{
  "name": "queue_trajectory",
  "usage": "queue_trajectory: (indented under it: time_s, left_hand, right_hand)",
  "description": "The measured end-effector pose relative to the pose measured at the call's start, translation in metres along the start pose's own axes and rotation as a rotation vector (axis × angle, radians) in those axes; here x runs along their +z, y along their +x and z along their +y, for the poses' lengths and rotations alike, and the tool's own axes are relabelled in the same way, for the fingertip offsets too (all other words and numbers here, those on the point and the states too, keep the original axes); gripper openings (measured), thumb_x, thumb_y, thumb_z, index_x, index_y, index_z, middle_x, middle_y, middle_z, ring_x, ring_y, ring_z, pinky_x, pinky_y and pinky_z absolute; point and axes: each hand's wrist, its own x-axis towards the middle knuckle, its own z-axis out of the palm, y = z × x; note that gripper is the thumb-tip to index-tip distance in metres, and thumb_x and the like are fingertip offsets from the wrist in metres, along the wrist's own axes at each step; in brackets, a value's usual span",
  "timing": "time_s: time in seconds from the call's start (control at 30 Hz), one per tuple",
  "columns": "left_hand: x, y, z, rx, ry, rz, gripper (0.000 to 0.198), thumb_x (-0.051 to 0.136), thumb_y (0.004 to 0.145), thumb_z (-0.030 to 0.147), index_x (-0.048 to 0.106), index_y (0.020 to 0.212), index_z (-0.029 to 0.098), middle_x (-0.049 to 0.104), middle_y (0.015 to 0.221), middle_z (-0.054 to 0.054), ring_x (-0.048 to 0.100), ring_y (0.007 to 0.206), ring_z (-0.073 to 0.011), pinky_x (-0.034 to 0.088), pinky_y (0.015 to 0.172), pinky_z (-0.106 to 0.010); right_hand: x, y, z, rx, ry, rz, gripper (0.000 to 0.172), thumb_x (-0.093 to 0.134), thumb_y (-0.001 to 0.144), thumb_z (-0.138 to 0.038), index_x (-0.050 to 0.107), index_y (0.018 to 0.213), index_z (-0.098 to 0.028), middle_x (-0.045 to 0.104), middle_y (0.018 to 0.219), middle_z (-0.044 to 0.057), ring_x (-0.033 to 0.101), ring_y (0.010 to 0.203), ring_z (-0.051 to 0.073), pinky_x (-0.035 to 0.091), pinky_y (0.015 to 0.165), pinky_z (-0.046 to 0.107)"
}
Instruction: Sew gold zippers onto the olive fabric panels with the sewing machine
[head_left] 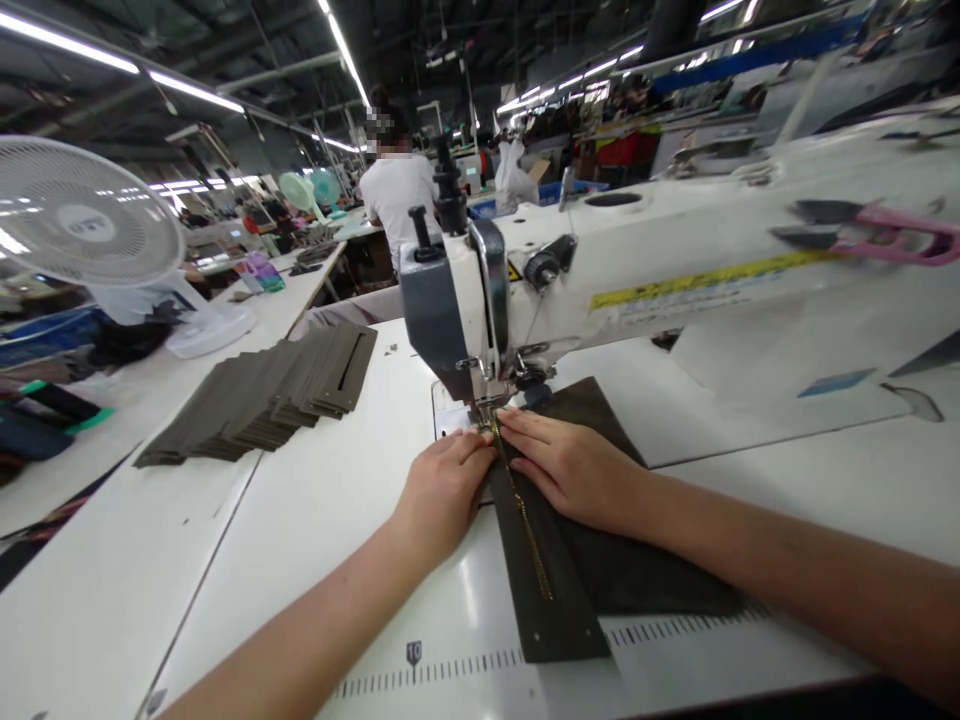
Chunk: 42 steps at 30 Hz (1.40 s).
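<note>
Our open left hand [442,495] and right hand [574,470] pressed the brass zipper [523,525] on the olive panel [645,560] at the presser foot [484,408], stacked panels [255,395] lying leftward.

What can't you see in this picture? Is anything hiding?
Head view:
- Top of the zipper: hidden under the left hand and right hand.
- Needle: too small to make out under the sewing machine.
- Scissors: pink handle cut off by the right edge.
</note>
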Motion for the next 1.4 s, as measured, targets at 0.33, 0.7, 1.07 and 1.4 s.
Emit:
queue_trajectory:
  time_s: [0.33,0.7,1.07,1.4]
  left_hand:
    - [-0.001,0.003,-0.001,-0.070,-0.035,-0.039,0.023,0.041,0.080,0.009,0.053,0.098,0.015,0.061,0.100,-0.010,0.060,0.091,-0.0215,0.053,0.078,-0.038]
    - [-0.008,-0.002,0.002,-0.107,-0.093,-0.064,0.034,0.041,0.077,0.009,0.051,0.108,0.016,0.059,0.098,-0.009,0.060,0.085,-0.0207,0.052,0.075,-0.037]
    - [-0.014,-0.027,0.031,-0.005,-0.008,-0.035,0.033,0.047,0.077,0.004,0.056,0.109,0.008,0.057,0.118,-0.016,0.052,0.112,-0.0253,0.048,0.092,-0.040]
    - [-0.011,-0.024,0.029,-0.046,-0.036,-0.017,0.028,0.048,0.078,0.006,0.059,0.104,0.010,0.060,0.114,-0.014,0.056,0.106,-0.0246,0.050,0.088,-0.040]
  right_hand:
    - [-0.016,0.004,-0.006,0.038,0.129,-0.024,0.028,0.052,0.077,-0.021,0.058,0.102,-0.008,0.055,0.111,0.016,0.049,0.106,0.025,0.041,0.092,0.041]
    - [-0.004,0.017,-0.035,0.506,0.372,0.062,0.016,0.048,0.068,-0.007,0.041,0.077,-0.019,0.050,0.067,-0.001,0.050,0.062,0.014,0.042,0.058,0.026]
    - [-0.039,-0.045,-0.079,-0.006,0.027,0.033,0.023,0.049,0.078,-0.020,0.063,0.095,-0.013,0.061,0.104,0.011,0.051,0.098,0.025,0.042,0.088,0.039]
    - [-0.039,-0.042,-0.080,-0.070,-0.164,-0.020,0.035,0.048,0.074,-0.018,0.063,0.102,-0.003,0.062,0.106,0.017,0.054,0.098,0.026,0.048,0.084,0.037]
